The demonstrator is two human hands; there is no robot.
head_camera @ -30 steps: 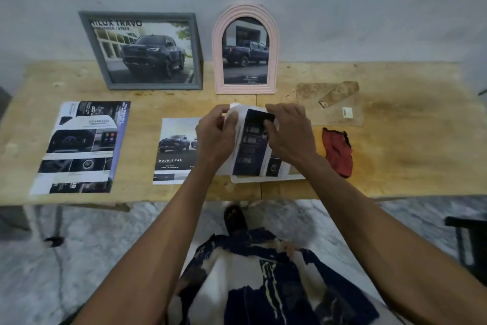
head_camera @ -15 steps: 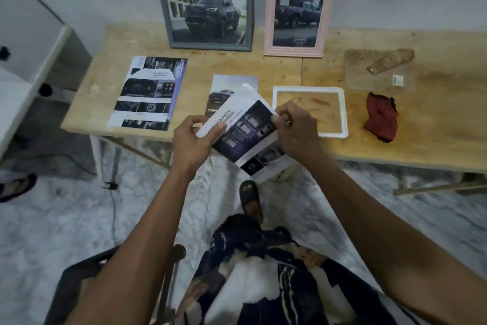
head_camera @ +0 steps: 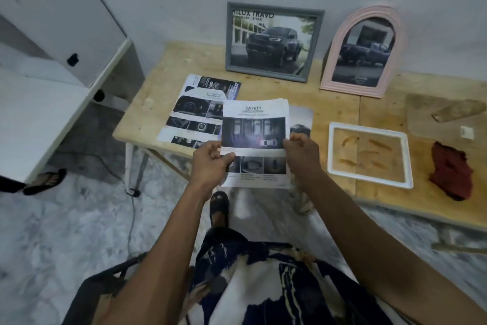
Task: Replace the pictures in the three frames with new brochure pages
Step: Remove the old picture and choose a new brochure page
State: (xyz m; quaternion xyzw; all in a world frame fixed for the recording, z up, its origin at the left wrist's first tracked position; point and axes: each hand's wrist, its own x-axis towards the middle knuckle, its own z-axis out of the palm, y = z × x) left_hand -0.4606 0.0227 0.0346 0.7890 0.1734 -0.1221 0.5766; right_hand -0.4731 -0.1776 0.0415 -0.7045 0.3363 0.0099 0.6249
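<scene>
Reaching forward from the lower edge with both forearms stretched over the lap, wrists roughly level. Left hand (head_camera: pixel 210 161) pinching the left edge of the brochure page (head_camera: pixel 254 140), thumb on top and fingers curled beneath. Right hand (head_camera: pixel 300 150) gripping the right edge the same way, though blurred enough that finger placement underneath is hard to tell. Page headed "SAFETY", held nearly flat and facing up, above the near edge of the wooden table (head_camera: pixel 340 103).

Beyond the left hand, another printed sheet (head_camera: pixel 195 113) lying flat. Just right of the right hand, an empty white frame (head_camera: pixel 369 127) lying flat. Farther right, a red cloth (head_camera: pixel 450 174). Well beyond both hands, a grey frame (head_camera: pixel 274 41) and a pink arched frame (head_camera: pixel 362 48) propped against the wall, each showing a truck picture.
</scene>
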